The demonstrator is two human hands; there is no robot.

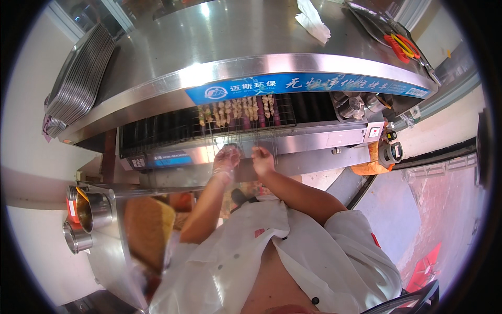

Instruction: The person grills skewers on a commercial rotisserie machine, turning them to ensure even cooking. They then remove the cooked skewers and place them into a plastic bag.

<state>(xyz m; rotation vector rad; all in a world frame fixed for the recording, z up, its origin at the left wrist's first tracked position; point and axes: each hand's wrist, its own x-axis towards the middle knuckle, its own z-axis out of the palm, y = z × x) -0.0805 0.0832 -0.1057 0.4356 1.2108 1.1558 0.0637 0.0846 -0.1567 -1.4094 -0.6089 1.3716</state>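
Observation:
Several meat skewers point(237, 108) lie side by side on a wire rack point(288, 114) over the grill, their thin sticks pointing towards me. My left hand point(226, 159), in a clear plastic glove, is at the stick ends of the left and middle skewers, its fingers curled round them. Close to its right, my right hand point(262, 160) has its fingertips closed at the ends of the sticks further right. A few sticks hang beside my right hand, outside its grip. Fine contact at the fingers is blurred.
A steel hood point(235, 43) overhangs the grill and carries a white tissue point(312, 21), orange-handled scissors point(402, 48) and a stack of metal trays point(80, 74). Steel seasoning containers point(350, 106) stand at the grill's right end. Metal pots point(100, 212) are at lower left.

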